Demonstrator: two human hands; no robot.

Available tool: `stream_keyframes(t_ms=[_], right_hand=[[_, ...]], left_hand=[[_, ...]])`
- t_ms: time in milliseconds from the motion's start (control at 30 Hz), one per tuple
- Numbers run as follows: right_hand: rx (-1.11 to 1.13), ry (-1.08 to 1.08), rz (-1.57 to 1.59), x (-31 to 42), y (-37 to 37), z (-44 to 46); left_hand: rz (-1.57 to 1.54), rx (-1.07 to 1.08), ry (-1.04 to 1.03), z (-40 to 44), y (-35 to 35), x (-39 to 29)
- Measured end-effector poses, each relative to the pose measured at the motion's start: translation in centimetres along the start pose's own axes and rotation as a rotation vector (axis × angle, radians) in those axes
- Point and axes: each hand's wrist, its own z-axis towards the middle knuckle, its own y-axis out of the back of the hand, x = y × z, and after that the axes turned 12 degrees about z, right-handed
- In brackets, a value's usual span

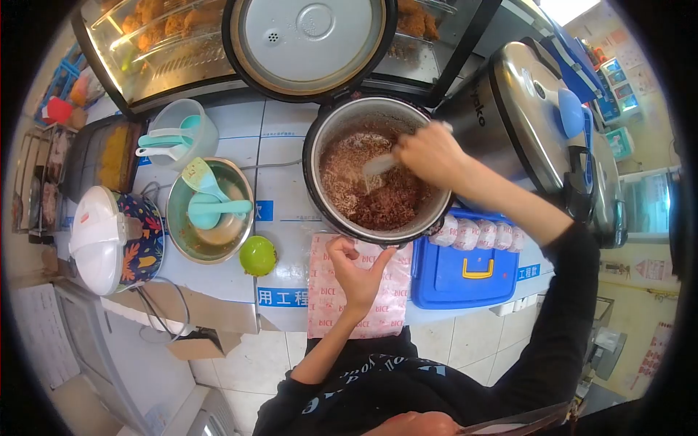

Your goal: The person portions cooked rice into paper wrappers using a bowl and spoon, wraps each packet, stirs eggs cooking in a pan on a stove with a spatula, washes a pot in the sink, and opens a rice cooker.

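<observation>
Inside a round cooker pot [314, 182], reddish-brown rice [382, 206] lies loose against the walls. My right hand [435, 156], reaching in from the right, is closed on a pale, translucent paddle [379, 165] whose blade touches the rice. Below the pot, my left hand [358, 275] is at the front rim with thumb and index finger spread apart; nothing shows between them. Under that hand lies a sheet of pink printed paper [323, 312]. The pot's lid [305, 43] stands raised behind it.
Left of the pot are a metal bowl [174, 225] with utensils, a clear tub [207, 138], a green bowl [258, 256] and a patterned cooker [145, 240]. On the right are a blue case [443, 280], wrapped rolls [483, 235] and a large steel cooker [509, 116].
</observation>
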Motion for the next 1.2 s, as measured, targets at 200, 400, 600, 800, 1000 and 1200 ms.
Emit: stream_keyframes(t_ms=[200, 400, 600, 800, 1000, 1200], right_hand=[[0.068, 0.172, 0.120, -2.0, -3.5, 1.4], [0.050, 0.235, 0.415, 0.7, -4.6, 3.0], [0.122, 0.166, 0.527, 0.9, -3.3, 2.3], [0.025, 0.158, 0.670, 0.1, -3.7, 0.3], [0.001, 0.035, 0.787, -0.6, -2.9, -1.3], [0.002, -0.098, 0.883, -1.5, -0.2, -3.3]], left_hand=[[0.194, -0.145, -0.096, 0.0, -0.3, 0.2], [0.265, -0.184, -0.146, 0.9, 0.5, -0.5], [0.353, -0.187, -0.151, 0.5, 0.5, -0.9], [0.271, -0.480, 0.007, -0.3, 4.4, 8.0], [0.697, -0.482, 0.124, 2.3, 9.1, 13.4], [0.495, -0.576, 0.076, 1.8, 9.4, 13.6]])
